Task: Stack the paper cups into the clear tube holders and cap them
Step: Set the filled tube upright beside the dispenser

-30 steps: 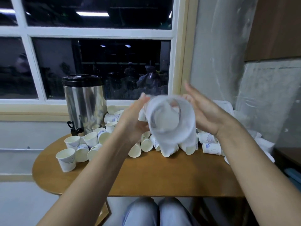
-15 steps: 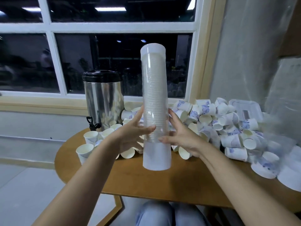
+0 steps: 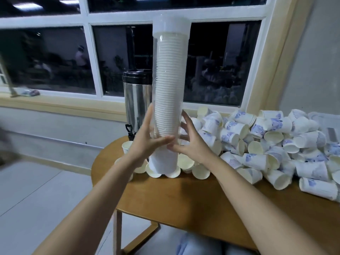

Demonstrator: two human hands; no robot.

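A clear tube holder (image 3: 168,85) stands upright in the air above the table, filled with a long stack of white paper cups. A white cap (image 3: 171,24) closes its top end and a white section (image 3: 162,162) covers its bottom end. My left hand (image 3: 149,142) holds the tube's lower part from the left, thumb across the front. From the right my right hand (image 3: 189,144) grips it at the same height, its fingers behind the tube. A big pile of loose paper cups (image 3: 266,140) lies on the table to the right.
The wooden table (image 3: 184,199) carries a steel drinks urn (image 3: 137,100) with a black lid behind the tube. A few cups (image 3: 127,146) stand near the table's left edge. A window and sill run along the back wall. My knees show under the table's front edge.
The tube went from lying with its end towards me to standing upright between both hands. In the last half second it stays upright and my view has shifted left.
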